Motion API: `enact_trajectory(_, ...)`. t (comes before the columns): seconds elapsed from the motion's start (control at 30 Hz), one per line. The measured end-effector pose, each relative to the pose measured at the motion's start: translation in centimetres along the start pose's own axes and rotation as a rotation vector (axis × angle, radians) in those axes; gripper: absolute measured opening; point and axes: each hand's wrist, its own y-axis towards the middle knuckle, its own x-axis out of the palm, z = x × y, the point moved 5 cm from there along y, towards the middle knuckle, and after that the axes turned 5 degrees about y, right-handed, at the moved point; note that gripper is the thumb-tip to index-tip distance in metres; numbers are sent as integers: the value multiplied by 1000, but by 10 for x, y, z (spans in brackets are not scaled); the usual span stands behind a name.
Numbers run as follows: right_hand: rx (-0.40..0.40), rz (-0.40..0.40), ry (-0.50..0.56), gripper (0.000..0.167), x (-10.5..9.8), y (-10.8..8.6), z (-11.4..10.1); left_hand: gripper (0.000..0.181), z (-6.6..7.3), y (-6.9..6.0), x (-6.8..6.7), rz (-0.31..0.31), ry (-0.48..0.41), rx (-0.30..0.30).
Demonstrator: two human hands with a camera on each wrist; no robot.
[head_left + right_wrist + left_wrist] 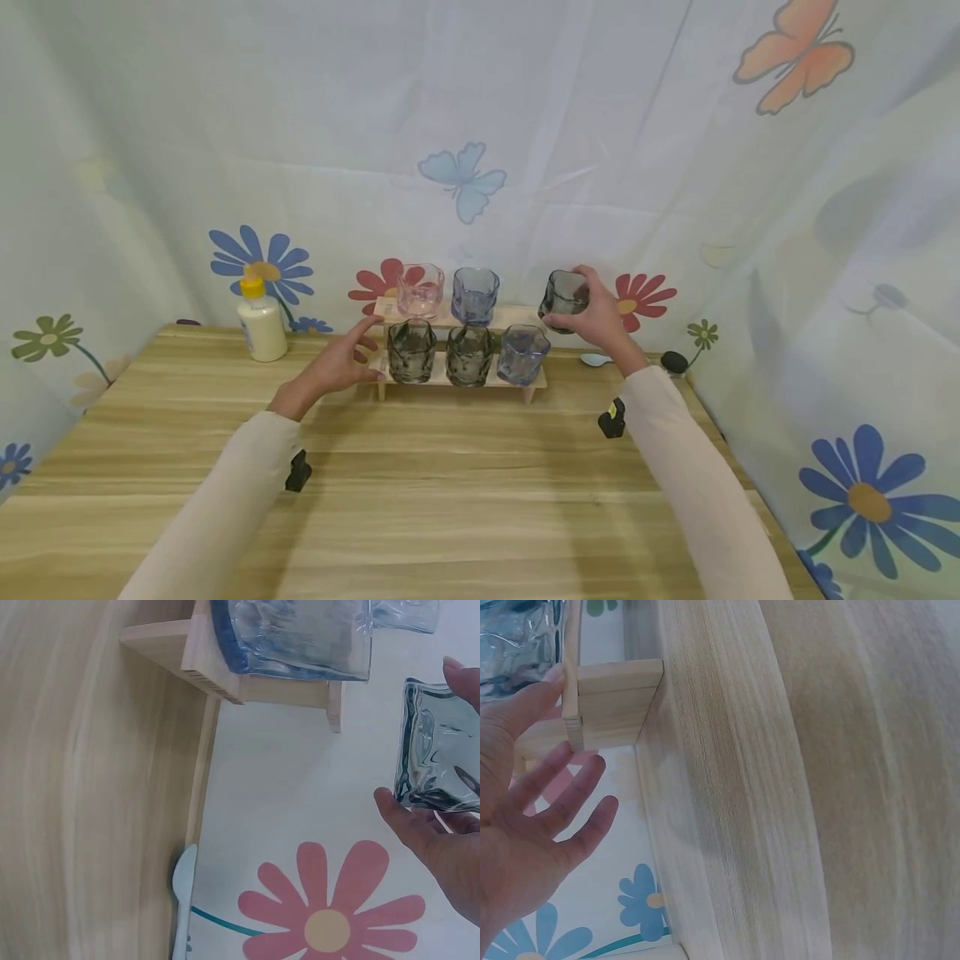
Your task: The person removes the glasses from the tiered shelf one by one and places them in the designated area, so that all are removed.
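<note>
A two-tier wooden rack [510, 315] holds short wavy glasses. On its upper tier stand a pink glass [420, 292] and a blue glass [475, 296]; on the lower tier, two dark grey glasses [411, 352] and a bluish-purple glass [522, 355]. My right hand [600, 318] grips another dark grey glass [562, 293] above the upper tier's right end. In the right wrist view this glass [435, 746] is between thumb and fingers, apart from the rack. My left hand [337, 360] is at the rack's left end, fingers spread, thumb [536, 705] touching the shelf edge.
A bottle with a yellow cap [262, 325] stands at the back left of the wooden table [420, 500]. Behind the right arm lie a pale spoon [596, 360] and a black-lidded jar [674, 363]. A flower-printed curtain [337, 183] closes off the back and sides.
</note>
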Motion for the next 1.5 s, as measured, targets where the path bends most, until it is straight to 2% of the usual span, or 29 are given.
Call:
enact_trajectory(0.17, 10, -5, -6, 95, -4, -12, 6, 97, 1, 0, -1, -3, 2, 1)
enact_trajectory(0.37, -44, 22, -27, 94, -9, -23, 10, 97, 0, 1, 0, -4, -8, 2)
enact_trajectory(0.7, -62, 11, -11, 92, -11, -41, 21, 97, -2, 0, 0, 5, -9, -2)
enact_trajectory(1.17, 28, -11, -51, 97, -6, -67, 43, 97, -3, -2, -1, -1, -5, 0)
enact_trajectory(1.5, 4, -12, -61, 96, 5, -85, 53, 96, 0, -1, -1, 2, 2, 3)
